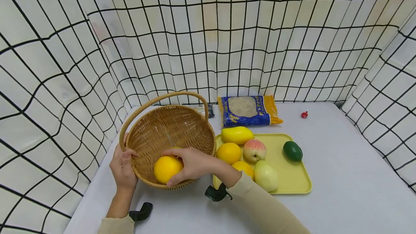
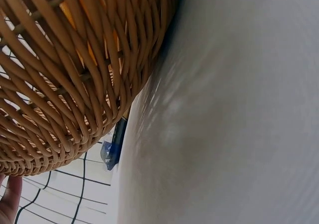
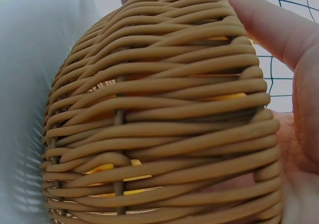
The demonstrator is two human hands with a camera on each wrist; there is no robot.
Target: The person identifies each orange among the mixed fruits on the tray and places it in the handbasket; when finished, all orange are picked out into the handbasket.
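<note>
A brown wicker basket (image 1: pixel 177 125) with an arched handle leans tilted, its mouth toward the head camera. My left hand (image 1: pixel 124 165) grips its left rim by the handle's base. Inside the near part of the basket, my right hand (image 1: pixel 191 163) holds an orange fruit (image 1: pixel 167 169), fingers over the top and thumb at the near side. A bit of yellow shows behind those fingers. The left wrist view has the basket's woven side (image 2: pixel 75 74) and fingertips (image 2: pixel 11 196) at its rim. In the right wrist view, the weave (image 3: pixel 164 104) hides most of the fruit, with my right hand (image 3: pixel 299 84) beyond the rim.
Right of the basket, a yellow tray (image 1: pixel 292 180) bears a mango (image 1: pixel 237 135), a peach (image 1: pixel 255 150), a pear (image 1: pixel 265 176), two orange fruits (image 1: pixel 229 153) and a green avocado-like fruit (image 1: pixel 292 151). Behind lie a blue packet (image 1: pixel 243 111) and a small red candy (image 1: pixel 304 114). Black netting surrounds the table.
</note>
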